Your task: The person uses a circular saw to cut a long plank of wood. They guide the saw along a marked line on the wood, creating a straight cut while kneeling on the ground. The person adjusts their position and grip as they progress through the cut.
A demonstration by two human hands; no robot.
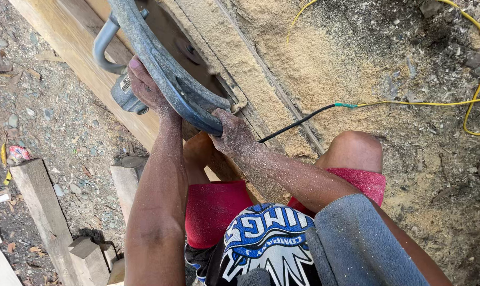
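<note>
Gripping a dusty grey circular saw (pixel 160 63) over a sawdust-coated timber plank (pixel 240 58): left hand (pixel 147 87) wrapping fingers tight around the motor-side handle, right hand (pixel 232 132) clenching the curved rear handle beside a black-and-yellow cord (pixel 409 103).

The circular saw (pixel 166 69) is the landmark: dull blue-grey on its long handle, paler silver-grey on its looped side grip and motor body. The plank (pixel 86 63) beneath it is pale yellow-tan. Right of the saw, sawdust (pixel 303 69) lies sandy beige over dark grey-brown ground, crossed by a yellow cord (pixel 478 69) that joins a black cable (pixel 298 123) at a green band. Below the saw, the shorts (pixel 213 209) are red.
</note>
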